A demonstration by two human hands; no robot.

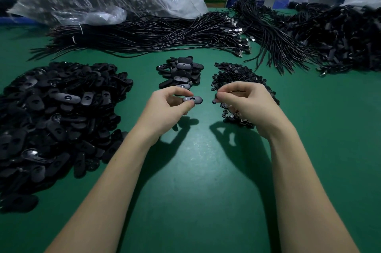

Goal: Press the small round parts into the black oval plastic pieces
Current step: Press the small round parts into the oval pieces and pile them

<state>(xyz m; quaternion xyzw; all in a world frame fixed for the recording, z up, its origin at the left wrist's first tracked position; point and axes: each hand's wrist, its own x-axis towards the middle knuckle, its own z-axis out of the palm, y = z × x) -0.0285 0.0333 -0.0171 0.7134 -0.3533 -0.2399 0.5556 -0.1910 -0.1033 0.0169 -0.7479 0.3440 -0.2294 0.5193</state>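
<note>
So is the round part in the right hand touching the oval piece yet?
Apart. The head view shows green table between the round part and the oval piece.

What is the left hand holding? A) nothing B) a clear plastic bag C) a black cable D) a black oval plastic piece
D: the left hand pinches a black oval plastic piece between thumb and fingers above the green table, while the right hand pinches a small black round part beside it.
</note>
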